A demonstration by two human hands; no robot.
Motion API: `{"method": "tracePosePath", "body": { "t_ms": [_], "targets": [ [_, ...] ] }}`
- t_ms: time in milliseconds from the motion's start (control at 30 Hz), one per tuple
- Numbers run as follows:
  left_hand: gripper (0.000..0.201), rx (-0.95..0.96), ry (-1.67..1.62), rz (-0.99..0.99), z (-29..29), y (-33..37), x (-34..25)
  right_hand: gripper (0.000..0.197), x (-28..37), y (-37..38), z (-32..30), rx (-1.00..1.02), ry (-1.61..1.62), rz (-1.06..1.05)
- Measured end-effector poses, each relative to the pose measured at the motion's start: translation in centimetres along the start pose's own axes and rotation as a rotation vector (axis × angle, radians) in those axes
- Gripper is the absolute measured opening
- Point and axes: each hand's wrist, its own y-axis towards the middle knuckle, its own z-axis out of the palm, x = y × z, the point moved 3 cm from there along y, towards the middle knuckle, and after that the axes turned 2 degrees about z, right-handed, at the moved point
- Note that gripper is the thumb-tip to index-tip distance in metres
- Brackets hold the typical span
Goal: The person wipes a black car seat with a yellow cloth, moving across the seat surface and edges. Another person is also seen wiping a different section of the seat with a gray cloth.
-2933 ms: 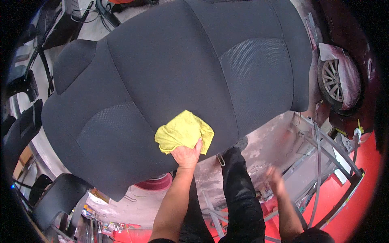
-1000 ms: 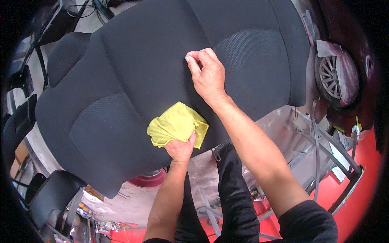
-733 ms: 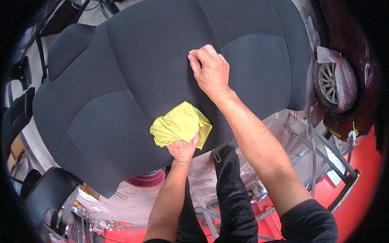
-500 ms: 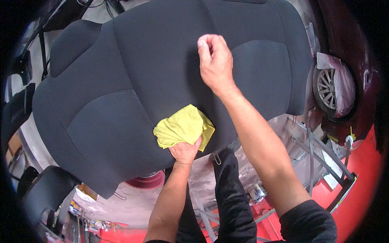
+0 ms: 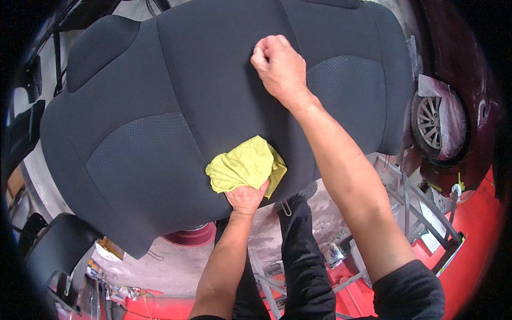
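A dark grey fabric car seat cushion (image 5: 224, 80) lies before me, with seams and textured side panels. My left hand (image 5: 248, 198) is closed round a yellow-green cloth (image 5: 242, 162) at the cushion's near edge; the cloth drapes over the fingers and hides them. Farther out, my right hand (image 5: 280, 69) is over the middle of the cushion, right of the seam, fingers curled in tightly. What those fingers hold, if anything, is hidden. Whether this hand touches the fabric I cannot tell.
Grey metal stand bars (image 5: 421, 205) show at the lower right. Beyond them is a dark red car body (image 5: 453, 42) with a partly covered wheel (image 5: 428, 122). A dark red round container (image 5: 189, 237) sits below the cushion. Black car parts (image 5: 61, 250) are at the left.
My right hand has moved slightly away from me and to the left, its fingers still curled. My left hand keeps the cloth at nearly the same place. The whole view has shifted a little.
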Motion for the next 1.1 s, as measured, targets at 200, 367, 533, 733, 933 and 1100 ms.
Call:
{"method": "tracePosePath", "body": {
  "t_ms": [200,367,533,733,933,1100],
  "targets": [
    [0.062,-0.004,0.015,-0.034,1.2,-1.3,1.0,0.020,-5.5,-6.0,-4.8,-0.154,0.419,0.383],
    [0.064,-0.029,0.038,-0.009,0.5,-0.8,0.4,0.011,-3.7,-8.5,-2.1,-0.055,0.292,0.174],
    [0.064,-0.058,0.062,-0.006,0.8,-0.9,0.6,0.010,-2.1,-6.6,-0.8,-0.146,0.213,0.075],
    [0.061,-0.035,0.056,-0.004,0.9,-1.0,0.7,0.009,-1.7,-5.7,-0.6,-0.071,0.094,-0.002],
    [0.061,-0.020,0.081,-0.008,1.2,-0.8,0.6,0.010,-1.4,-4.8,-1.3,0.047,0.016,0.087],
    [0.061,-0.044,0.067,-0.004,0.9,-0.8,0.8,0.018,-6.4,-10.0,-4.8,-0.141,0.454,0.495]
  ]
}}
